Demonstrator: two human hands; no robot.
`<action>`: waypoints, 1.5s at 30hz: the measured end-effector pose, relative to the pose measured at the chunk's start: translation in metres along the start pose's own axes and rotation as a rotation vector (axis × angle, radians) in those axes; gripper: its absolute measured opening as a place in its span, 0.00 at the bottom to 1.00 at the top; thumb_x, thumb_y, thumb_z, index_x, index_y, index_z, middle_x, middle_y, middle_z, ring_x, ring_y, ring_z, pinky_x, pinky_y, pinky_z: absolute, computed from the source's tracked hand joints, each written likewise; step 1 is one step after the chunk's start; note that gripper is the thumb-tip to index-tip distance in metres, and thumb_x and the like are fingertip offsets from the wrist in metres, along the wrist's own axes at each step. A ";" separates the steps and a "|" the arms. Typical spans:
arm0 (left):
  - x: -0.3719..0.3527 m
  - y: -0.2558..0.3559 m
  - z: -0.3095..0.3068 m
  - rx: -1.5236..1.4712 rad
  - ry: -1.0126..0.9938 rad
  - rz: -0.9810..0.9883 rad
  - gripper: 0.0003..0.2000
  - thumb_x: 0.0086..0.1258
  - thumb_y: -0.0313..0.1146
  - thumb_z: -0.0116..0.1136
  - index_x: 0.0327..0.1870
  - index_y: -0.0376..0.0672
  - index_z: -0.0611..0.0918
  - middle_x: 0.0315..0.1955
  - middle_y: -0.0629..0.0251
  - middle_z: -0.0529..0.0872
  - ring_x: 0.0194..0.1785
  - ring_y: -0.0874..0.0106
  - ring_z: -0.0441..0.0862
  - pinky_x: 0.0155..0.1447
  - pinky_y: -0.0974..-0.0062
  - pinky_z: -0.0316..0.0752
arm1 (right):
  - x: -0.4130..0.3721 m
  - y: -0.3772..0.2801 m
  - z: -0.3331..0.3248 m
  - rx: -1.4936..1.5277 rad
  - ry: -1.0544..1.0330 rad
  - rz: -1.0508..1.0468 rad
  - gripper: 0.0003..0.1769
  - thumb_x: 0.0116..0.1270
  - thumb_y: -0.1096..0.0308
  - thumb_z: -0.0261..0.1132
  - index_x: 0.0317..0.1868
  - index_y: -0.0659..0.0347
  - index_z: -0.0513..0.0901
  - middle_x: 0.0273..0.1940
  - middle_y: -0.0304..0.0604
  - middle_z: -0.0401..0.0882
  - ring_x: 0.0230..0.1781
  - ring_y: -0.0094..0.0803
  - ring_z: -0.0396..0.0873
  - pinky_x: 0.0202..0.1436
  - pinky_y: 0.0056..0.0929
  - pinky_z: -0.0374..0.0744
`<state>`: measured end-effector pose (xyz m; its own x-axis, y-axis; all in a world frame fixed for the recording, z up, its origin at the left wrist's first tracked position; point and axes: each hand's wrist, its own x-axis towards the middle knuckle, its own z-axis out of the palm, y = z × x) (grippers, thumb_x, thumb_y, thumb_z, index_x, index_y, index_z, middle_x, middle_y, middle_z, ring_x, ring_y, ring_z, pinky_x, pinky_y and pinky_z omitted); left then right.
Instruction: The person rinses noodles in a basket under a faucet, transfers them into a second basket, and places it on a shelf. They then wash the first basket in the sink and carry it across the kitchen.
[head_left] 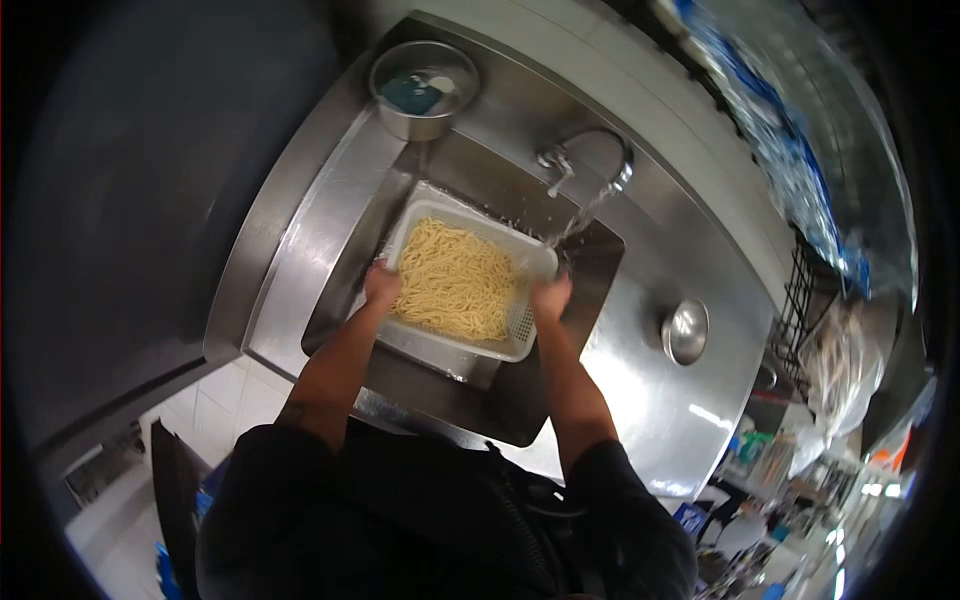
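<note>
A white perforated plastic basket (pixel 520 325) full of yellow noodles (pixel 455 280) is held over a steel sink (pixel 590 300). My left hand (pixel 381 285) grips the basket's left rim. My right hand (pixel 550 298) grips its right rim. Water runs from the curved tap (pixel 595 150) down onto the basket's far right corner, just beside my right hand.
A steel bowl (pixel 423 90) with something dark and white in it stands on the counter behind the sink. A small upturned steel bowl (pixel 685 330) sits on the right counter. A wire rack (pixel 805 300) and cluttered shelves are at the right; a dark floor lies to the left.
</note>
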<state>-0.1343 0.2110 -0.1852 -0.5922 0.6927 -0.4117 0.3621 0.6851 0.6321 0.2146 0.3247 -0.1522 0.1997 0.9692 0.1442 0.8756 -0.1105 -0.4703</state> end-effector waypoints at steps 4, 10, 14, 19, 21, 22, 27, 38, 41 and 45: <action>-0.002 -0.004 -0.011 -0.399 -0.125 -0.114 0.16 0.62 0.40 0.60 0.46 0.41 0.84 0.38 0.50 0.88 0.46 0.51 0.86 0.49 0.55 0.78 | -0.059 0.056 -0.016 0.332 -0.559 0.521 0.19 0.57 0.79 0.63 0.51 0.70 0.76 0.43 0.52 0.83 0.44 0.45 0.83 0.51 0.39 0.81; -0.065 0.109 -0.085 -0.251 0.100 -0.306 0.20 0.65 0.53 0.59 0.36 0.41 0.81 0.28 0.59 0.87 0.35 0.60 0.86 0.40 0.59 0.77 | -0.040 -0.010 -0.120 0.669 -0.294 0.484 0.11 0.54 0.85 0.54 0.38 0.69 0.75 0.36 0.46 0.81 0.34 0.34 0.80 0.39 0.34 0.80; -0.069 0.141 -0.072 -0.672 -0.160 -0.109 0.27 0.69 0.62 0.51 0.35 0.43 0.81 0.26 0.61 0.85 0.33 0.63 0.84 0.43 0.61 0.76 | -0.059 -0.015 -0.223 0.828 -0.153 0.423 0.15 0.51 0.84 0.57 0.40 0.63 0.73 0.36 0.42 0.79 0.33 0.32 0.78 0.35 0.32 0.77; -0.108 0.246 -0.136 -0.742 -0.437 0.135 0.28 0.75 0.59 0.47 0.38 0.40 0.86 0.28 0.66 0.85 0.33 0.73 0.81 0.44 0.70 0.74 | -0.056 -0.017 -0.322 0.833 0.064 0.443 0.15 0.52 0.84 0.58 0.42 0.63 0.75 0.37 0.43 0.80 0.34 0.33 0.78 0.38 0.31 0.77; -0.108 0.264 -0.154 -0.732 -0.685 0.350 0.32 0.75 0.61 0.42 0.36 0.38 0.87 0.23 0.66 0.83 0.27 0.74 0.78 0.38 0.71 0.75 | -0.055 -0.013 -0.349 0.786 0.130 0.458 0.15 0.56 0.84 0.58 0.44 0.64 0.74 0.42 0.46 0.80 0.39 0.34 0.79 0.43 0.34 0.80; -0.105 0.267 -0.157 -0.725 -0.696 0.359 0.32 0.75 0.61 0.42 0.36 0.38 0.87 0.23 0.66 0.83 0.27 0.74 0.78 0.38 0.71 0.75 | -0.056 -0.014 -0.357 0.789 0.145 0.463 0.15 0.56 0.84 0.58 0.44 0.64 0.74 0.42 0.46 0.80 0.39 0.34 0.79 0.43 0.34 0.80; -0.100 0.277 -0.169 -0.636 -0.806 0.405 0.36 0.76 0.63 0.39 0.32 0.33 0.85 0.20 0.61 0.82 0.25 0.73 0.78 0.31 0.72 0.74 | -0.069 -0.013 -0.362 0.863 0.136 0.463 0.10 0.59 0.84 0.60 0.40 0.63 0.75 0.38 0.43 0.81 0.37 0.31 0.79 0.43 0.31 0.78; -0.096 0.258 -0.144 -0.583 -0.747 0.269 0.35 0.73 0.66 0.41 0.27 0.37 0.82 0.19 0.65 0.78 0.23 0.74 0.74 0.29 0.72 0.69 | -0.063 0.008 -0.331 0.836 0.069 0.522 0.10 0.58 0.83 0.63 0.33 0.58 0.72 0.31 0.38 0.78 0.30 0.28 0.76 0.35 0.28 0.75; -0.090 0.258 -0.140 -0.582 -0.687 0.202 0.35 0.71 0.67 0.43 0.26 0.38 0.82 0.18 0.66 0.77 0.21 0.75 0.72 0.26 0.72 0.67 | -0.057 -0.003 -0.325 0.848 0.084 0.508 0.12 0.58 0.82 0.64 0.29 0.55 0.70 0.28 0.35 0.75 0.25 0.25 0.71 0.29 0.27 0.70; -0.082 0.253 -0.136 -0.571 -0.673 0.178 0.36 0.71 0.68 0.43 0.26 0.38 0.82 0.18 0.66 0.77 0.20 0.75 0.72 0.25 0.72 0.67 | -0.049 -0.013 -0.319 0.857 0.080 0.507 0.12 0.59 0.81 0.64 0.29 0.55 0.70 0.28 0.35 0.75 0.26 0.24 0.71 0.31 0.25 0.70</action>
<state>-0.0917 0.2969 0.0981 0.0505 0.8864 -0.4602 -0.1111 0.4629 0.8794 0.3336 0.2084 0.1243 0.5184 0.8305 -0.2037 0.0720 -0.2798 -0.9574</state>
